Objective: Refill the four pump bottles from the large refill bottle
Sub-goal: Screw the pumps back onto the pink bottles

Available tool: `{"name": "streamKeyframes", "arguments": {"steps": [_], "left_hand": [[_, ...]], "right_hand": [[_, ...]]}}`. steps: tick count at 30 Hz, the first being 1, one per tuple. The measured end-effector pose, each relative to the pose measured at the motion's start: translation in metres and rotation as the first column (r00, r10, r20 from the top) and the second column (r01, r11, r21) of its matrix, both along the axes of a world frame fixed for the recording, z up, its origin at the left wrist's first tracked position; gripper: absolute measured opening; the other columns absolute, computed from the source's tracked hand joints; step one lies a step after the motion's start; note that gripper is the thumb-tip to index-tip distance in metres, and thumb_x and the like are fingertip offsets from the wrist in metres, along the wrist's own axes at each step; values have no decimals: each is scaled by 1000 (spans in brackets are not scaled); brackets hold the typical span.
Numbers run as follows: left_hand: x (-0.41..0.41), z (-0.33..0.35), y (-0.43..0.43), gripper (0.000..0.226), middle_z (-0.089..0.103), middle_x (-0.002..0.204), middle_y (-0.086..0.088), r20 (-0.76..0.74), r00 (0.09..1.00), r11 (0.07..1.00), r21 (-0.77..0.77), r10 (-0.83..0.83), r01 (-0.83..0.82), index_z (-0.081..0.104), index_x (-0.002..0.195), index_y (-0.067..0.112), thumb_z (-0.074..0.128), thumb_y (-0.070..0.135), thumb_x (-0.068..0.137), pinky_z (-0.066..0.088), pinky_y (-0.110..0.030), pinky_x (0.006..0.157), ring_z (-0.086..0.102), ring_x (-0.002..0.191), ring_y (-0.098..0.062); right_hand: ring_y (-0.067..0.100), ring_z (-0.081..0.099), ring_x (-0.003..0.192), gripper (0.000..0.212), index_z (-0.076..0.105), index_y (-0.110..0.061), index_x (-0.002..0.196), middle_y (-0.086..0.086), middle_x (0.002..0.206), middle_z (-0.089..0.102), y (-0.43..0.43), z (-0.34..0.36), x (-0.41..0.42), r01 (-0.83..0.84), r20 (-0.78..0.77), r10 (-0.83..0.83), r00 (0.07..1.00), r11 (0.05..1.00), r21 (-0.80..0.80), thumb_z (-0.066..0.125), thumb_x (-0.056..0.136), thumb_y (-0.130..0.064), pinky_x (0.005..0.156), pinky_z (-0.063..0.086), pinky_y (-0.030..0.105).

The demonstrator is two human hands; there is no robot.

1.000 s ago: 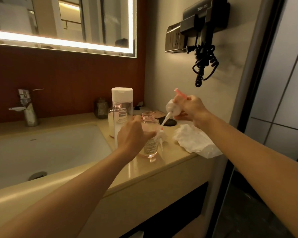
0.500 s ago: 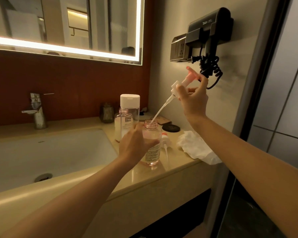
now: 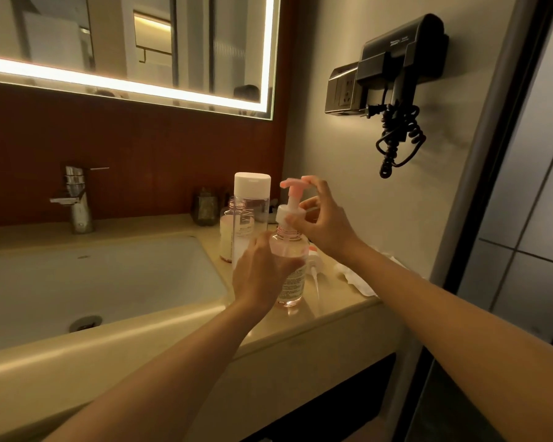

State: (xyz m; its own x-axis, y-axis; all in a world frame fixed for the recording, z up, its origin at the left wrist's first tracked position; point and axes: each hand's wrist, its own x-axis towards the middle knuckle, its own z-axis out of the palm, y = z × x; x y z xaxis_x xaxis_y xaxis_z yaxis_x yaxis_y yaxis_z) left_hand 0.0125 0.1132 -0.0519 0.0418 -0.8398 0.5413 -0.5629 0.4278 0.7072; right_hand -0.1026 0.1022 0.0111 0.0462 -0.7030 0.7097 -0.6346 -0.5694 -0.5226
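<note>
A: Any room on the counter (image 3: 336, 309)?
B: Tight rt of the sink (image 3: 93, 282). The tall bottle (image 3: 252, 199), an open bottle (image 3: 229, 231) just beside it & the pump bottle (image 3: 289, 282) in front stand bunched. The left hand (image 3: 259, 272) wraps the pump bottle and the right hand (image 3: 323, 221) pinches its pump top (image 3: 289, 212), so no gap btwn.
A: Further rt?
B: There's a loose pump (image 3: 313, 261) just beside, then a cloth (image 3: 358, 275) near the wall. Bare strip along the front edge.
A: Elsewhere?
B: There's a small jar (image 3: 205, 207) at the back, w/ the faucet (image 3: 77, 202) well left. Over the sink it's open. The hair dryer (image 3: 399, 59) cord (image 3: 396, 138) hangs above the hands.
</note>
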Motion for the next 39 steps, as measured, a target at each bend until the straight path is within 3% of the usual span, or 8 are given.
{"name": "streamKeyframes", "arguments": {"steps": [13, 16, 18, 22, 26, 31, 34, 39], "left_hand": [[-1, -4, -1, 68, 56, 126, -3, -46, 999, 1000, -5, -2, 1, 45, 130, 17, 73, 43, 74, 47, -31, 82, 57, 107, -20], [-1, -5, -1, 69, 57, 126, -2, -56, 998, 1000, -5, 8, -8, 45, 130, 17, 73, 44, 73, 47, -31, 82, 57, 106, -20], [-1, -6, -1, 69, 56, 126, -2, -48, 999, 1000, -4, 10, -10, 45, 131, 17, 73, 44, 74, 45, -28, 80, 57, 106, -20], [-1, -6, -2, 70, 55, 128, -2, -44, 999, 1000, -1, 10, -10, 44, 132, 18, 72, 45, 74, 43, -25, 79, 57, 107, -19], [0, -6, -2, 70, 55, 129, 0, -46, 999, 1000, -3, 8, -8, 44, 132, 20, 72, 46, 74, 44, -25, 80, 57, 109, -19], [1, -7, -2, 68, 58, 124, -2, -60, 998, 1000, -12, -12, 11, 47, 129, 18, 73, 45, 73, 49, -31, 80, 59, 104, -20], [1, -8, -4, 69, 58, 123, -1, -53, 998, 1000, -14, -14, 14, 47, 129, 18, 74, 46, 72, 47, -28, 77, 59, 102, -19], [1, -7, -3, 71, 56, 128, 0, -37, 999, 1000, -11, 2, -3, 45, 131, 19, 73, 47, 72, 41, -23, 76, 58, 107, -18]], "right_hand": [[15, 54, 92, 72, 25, -20, 137, 3, 113, 53, 3, -10, 4, 59, 54, -69, 996, 985, 162, 69, 81, -28, 77, 48, 24], [19, 52, 103, 61, 32, -17, 137, 3, 120, 50, 3, -6, 6, 0, 169, -47, 985, 963, 268, 64, 85, -28, 86, 48, 32], [19, 54, 104, 45, 44, -13, 130, 4, 120, 55, 6, -9, 9, -26, 135, -16, 991, 954, 299, 60, 89, -23, 92, 49, 35], [10, 53, 92, 41, 56, -10, 120, 6, 117, 62, 7, -17, 12, 114, 51, -126, 991, 975, 192, 65, 85, -28, 84, 45, 23], [12, 54, 89, 50, 51, -13, 113, 4, 114, 61, 3, -15, 15, 265, -14, -267, 964, 947, 184, 70, 77, -42, 77, 46, 23], [23, 58, 107, 50, 50, -10, 128, 6, 123, 59, 8, -6, 16, 172, 49, -188, 981, 957, 235, 61, 86, -37, 85, 47, 29], [21, 60, 102, 39, 59, -7, 119, 8, 118, 63, 11, -11, 18, 163, 69, -178, 982, 971, 174, 64, 85, -27, 84, 44, 24], [19, 57, 95, 48, 53, -12, 104, 7, 109, 60, 6, -13, 21, 294, 39, -303, 952, 943, 155, 73, 74, -42, 83, 51, 29]]}}
